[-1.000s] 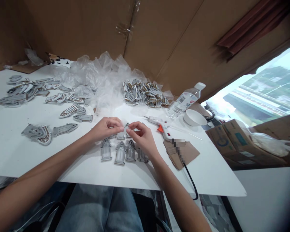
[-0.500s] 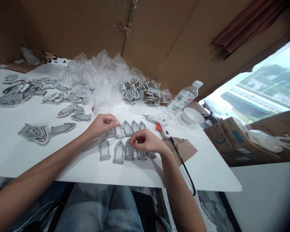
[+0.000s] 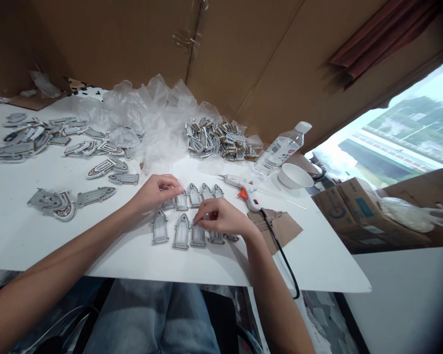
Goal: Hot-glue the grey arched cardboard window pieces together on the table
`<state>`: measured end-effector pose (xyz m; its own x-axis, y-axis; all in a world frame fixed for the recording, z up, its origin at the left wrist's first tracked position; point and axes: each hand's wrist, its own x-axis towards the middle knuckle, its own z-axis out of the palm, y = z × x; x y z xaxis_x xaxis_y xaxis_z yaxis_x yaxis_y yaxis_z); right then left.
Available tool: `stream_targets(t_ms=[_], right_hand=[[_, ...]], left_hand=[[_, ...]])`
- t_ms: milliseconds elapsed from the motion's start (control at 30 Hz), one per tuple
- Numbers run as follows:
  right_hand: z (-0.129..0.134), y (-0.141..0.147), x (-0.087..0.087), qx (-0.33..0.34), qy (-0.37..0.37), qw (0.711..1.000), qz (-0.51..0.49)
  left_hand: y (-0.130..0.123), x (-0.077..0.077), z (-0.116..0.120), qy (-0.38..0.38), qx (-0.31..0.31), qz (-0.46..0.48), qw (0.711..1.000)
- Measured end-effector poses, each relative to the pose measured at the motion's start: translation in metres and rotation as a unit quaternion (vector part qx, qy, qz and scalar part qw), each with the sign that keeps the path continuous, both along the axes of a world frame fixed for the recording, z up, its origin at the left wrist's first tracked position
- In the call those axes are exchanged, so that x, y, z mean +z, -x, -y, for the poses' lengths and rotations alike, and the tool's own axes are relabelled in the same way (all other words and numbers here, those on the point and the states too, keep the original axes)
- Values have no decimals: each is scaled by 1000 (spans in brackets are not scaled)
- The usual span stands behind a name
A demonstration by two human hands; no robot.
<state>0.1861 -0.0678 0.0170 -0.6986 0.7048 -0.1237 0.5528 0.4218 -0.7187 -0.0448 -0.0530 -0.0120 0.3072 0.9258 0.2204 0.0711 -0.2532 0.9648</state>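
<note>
Two rows of small grey arch-shaped pieces, like little window frames with pale panels, lie flat on the white table. My left hand (image 3: 157, 192) is closed at the left end of the back row, its fingertips at the top of an arched piece (image 3: 181, 200); whatever is inside the curled fingers is hidden. In the front row, my right hand (image 3: 221, 216) pinches at the pointed top of a grey arched piece (image 3: 198, 237) and partly covers the pieces to its right. Left of that piece lie two fully visible ones, an arched piece (image 3: 181, 232) and another arched piece (image 3: 160, 227).
A white glue gun (image 3: 247, 192) with an orange trigger lies right of the rows, its cable crossing a cardboard scrap (image 3: 280, 228). Behind stand a plastic bottle (image 3: 282, 150) and a white bowl (image 3: 296, 176). Piles of pieces (image 3: 216, 140) and crumpled plastic bags (image 3: 155, 113) line the back.
My right hand has shifted slightly left, its fingertips moving to the top of the front-row piece. My left hand stays almost where it was.
</note>
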Motion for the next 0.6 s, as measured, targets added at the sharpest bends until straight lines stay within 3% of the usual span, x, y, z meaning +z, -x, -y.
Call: stream_targets(t_ms=[600], right_hand=[[-1, -1, -1, 47, 26, 998, -24]], left_hand=[[1, -2, -2, 3, -3, -11, 1000]])
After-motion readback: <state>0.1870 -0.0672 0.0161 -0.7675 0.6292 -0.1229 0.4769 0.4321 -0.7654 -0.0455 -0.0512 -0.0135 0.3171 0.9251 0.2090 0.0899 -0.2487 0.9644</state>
